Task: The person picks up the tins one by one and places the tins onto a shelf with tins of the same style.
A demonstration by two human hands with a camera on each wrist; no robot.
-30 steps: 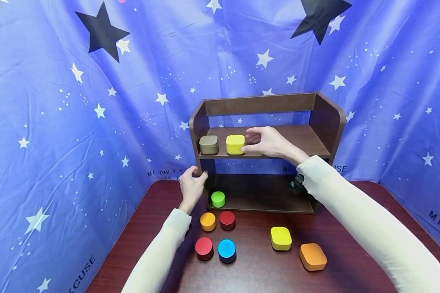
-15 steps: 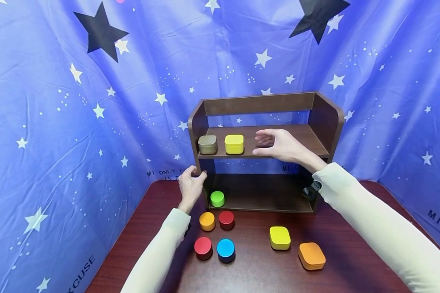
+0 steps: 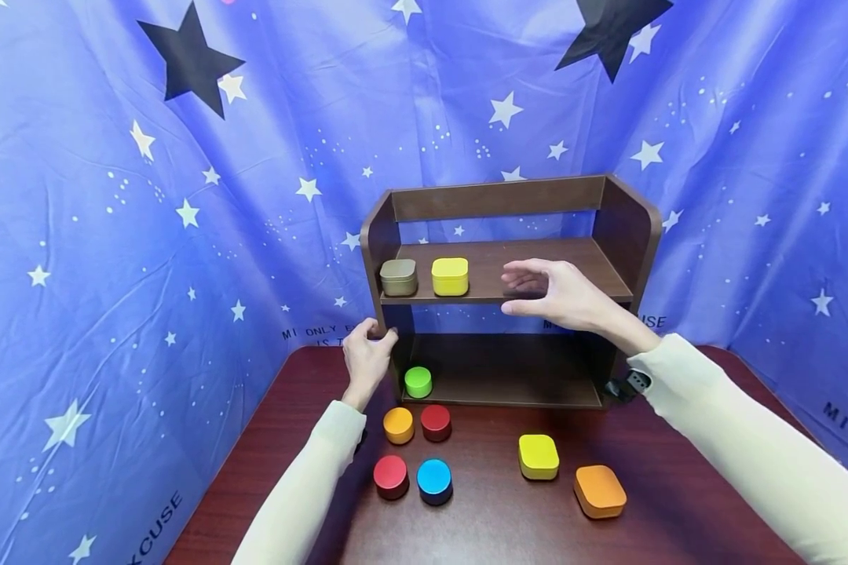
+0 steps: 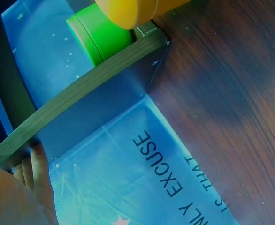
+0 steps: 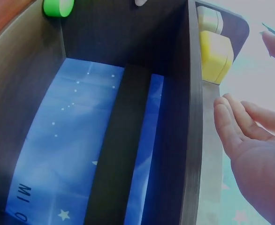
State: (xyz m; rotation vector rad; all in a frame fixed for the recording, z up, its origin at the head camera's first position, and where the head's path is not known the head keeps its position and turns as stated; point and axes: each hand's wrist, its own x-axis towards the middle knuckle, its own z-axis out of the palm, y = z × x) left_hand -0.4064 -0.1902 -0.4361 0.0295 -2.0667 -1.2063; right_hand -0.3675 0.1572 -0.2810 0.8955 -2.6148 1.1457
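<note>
My left hand (image 3: 367,357) holds the front edge of the left side panel of a dark brown two-tier shelf (image 3: 502,196). In the left wrist view its fingers (image 4: 40,171) lie against the panel's outer face. My right hand (image 3: 561,294) hangs in front of the upper tier with thumb and fingers spread and nothing between them. To its left on that tier stand a square yellow tin (image 3: 450,277) and, at the far left, a square olive-gold tin (image 3: 399,278). A round green tin (image 3: 418,382) sits on the lower tier's left end.
On the red-brown table (image 3: 495,530) before the shelf stand round tins in orange (image 3: 399,425), dark red (image 3: 436,423), red (image 3: 391,476) and blue (image 3: 434,481). Further right are a square yellow tin (image 3: 538,457) and a square orange tin (image 3: 600,492). A blue starry curtain (image 3: 290,118) surrounds the table.
My right hand has let go of the yellow tin on the upper tier and drawn away to the right and slightly down. The left hand stays on the shelf's side panel.
</note>
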